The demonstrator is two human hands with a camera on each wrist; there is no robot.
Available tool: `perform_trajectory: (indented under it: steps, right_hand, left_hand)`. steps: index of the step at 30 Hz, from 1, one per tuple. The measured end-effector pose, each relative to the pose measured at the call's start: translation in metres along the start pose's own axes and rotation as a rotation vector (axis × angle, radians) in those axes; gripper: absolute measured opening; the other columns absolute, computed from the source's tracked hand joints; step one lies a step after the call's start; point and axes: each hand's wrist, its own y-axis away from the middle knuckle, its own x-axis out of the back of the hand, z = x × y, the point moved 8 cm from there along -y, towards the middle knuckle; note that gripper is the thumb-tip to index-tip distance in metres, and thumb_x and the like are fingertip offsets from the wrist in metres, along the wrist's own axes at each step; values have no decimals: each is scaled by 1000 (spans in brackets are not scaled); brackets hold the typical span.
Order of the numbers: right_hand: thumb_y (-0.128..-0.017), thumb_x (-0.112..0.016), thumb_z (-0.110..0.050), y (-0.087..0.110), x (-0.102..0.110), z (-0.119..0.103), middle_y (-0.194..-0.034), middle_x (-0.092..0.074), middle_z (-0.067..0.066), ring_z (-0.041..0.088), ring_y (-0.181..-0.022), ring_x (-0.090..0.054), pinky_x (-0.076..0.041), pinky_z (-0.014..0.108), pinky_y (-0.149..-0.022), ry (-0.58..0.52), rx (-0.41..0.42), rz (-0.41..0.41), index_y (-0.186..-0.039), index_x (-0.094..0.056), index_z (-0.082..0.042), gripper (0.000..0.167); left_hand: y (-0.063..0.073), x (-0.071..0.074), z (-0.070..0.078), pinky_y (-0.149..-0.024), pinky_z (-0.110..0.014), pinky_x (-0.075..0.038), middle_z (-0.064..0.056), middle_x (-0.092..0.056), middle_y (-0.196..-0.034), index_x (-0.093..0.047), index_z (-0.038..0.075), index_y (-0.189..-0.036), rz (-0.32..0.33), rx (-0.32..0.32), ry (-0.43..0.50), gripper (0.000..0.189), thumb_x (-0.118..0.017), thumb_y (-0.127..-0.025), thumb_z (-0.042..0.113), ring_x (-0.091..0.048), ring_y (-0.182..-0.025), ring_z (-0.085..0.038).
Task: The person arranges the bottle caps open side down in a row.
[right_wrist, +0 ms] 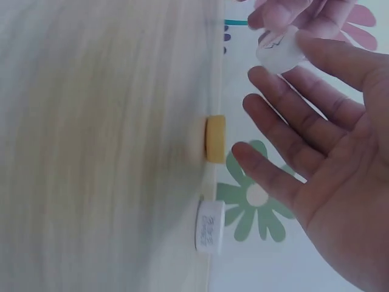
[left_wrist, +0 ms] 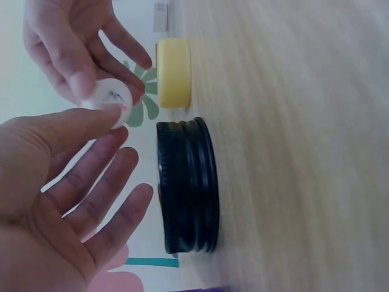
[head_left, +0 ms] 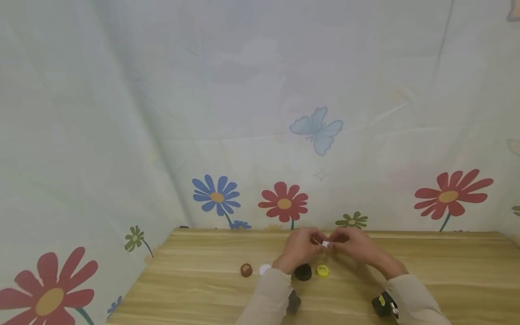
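Observation:
A small white round cap point(head_left: 325, 243) with a dark mark on its face is held between both hands, above the tabletop. My left hand point(head_left: 300, 247) pinches it with thumb and index finger; in the left wrist view the other fingers spread loosely. From the opposite side, my right hand point(head_left: 357, 246) pinches the same white cap point(right_wrist: 281, 52), its remaining fingers extended. Below the hands on the table stand a ridged black lid point(left_wrist: 188, 185) and a yellow cap point(left_wrist: 174, 73).
Left of the black lid lie a white disc-shaped cap point(head_left: 265, 269), partly behind the left wrist, and a reddish-brown cap point(head_left: 246, 270). The right wrist view shows a white cap with writing point(right_wrist: 209, 227). A flower-printed cloth point(head_left: 243, 113) hangs behind the wooden table point(head_left: 195, 271).

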Motion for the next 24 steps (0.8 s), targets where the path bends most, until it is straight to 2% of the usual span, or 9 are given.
perform_trajectory:
  steps: [4,7,12,16,19,24]
  right_hand:
    - [-99,-76,-19,7,7,-4,-99,-74,-2,28,-102,-69,-55,53,-90,-34,17,12,-100,-74,-10,9]
    - [-99,-76,-19,12,9,-5,-99,-74,-2,25,-100,-69,-55,50,-89,-48,34,5,-101,-74,-9,10]
    - [-100,-76,-18,17,10,-2,-98,-74,-4,19,-97,-68,-56,40,-87,-53,52,-14,-103,-75,-10,9]
    - [-102,-72,-12,20,9,-1,-99,-74,-2,19,-96,-68,-56,31,-83,-95,58,-32,-106,-74,-7,7]
    - [-103,-71,-11,20,8,-1,-99,-74,1,21,-96,-68,-56,30,-81,-133,52,-48,-109,-73,-3,10]
    - [-103,-69,-10,20,9,-1,-100,-74,5,23,-95,-69,-56,30,-79,-164,29,-55,-114,-70,2,16]
  left_hand:
    - [0,2,4,-74,-20,-53,7,-77,-88,-81,10,-98,10,-12,7,9,-86,-91,10,-66,-79,-1]
    - [2,2,5,-74,-21,-53,10,-74,-85,-81,12,-97,4,8,16,9,-87,-91,17,-63,-78,-1]
    - [6,-2,8,-77,-22,-53,13,-73,-86,-83,14,-99,-25,4,22,12,-85,-93,24,-62,-80,1]
    - [7,-1,14,-78,-20,-53,7,-77,-90,-81,10,-106,-22,-58,29,14,-84,-94,17,-64,-81,2]
    - [9,-1,16,-77,-18,-54,2,-78,-94,-78,9,-111,-25,-89,60,21,-85,-92,10,-66,-80,1]
    - [9,-2,17,-77,-18,-55,3,-78,-96,-78,11,-114,-44,-99,77,25,-87,-90,9,-67,-79,1]
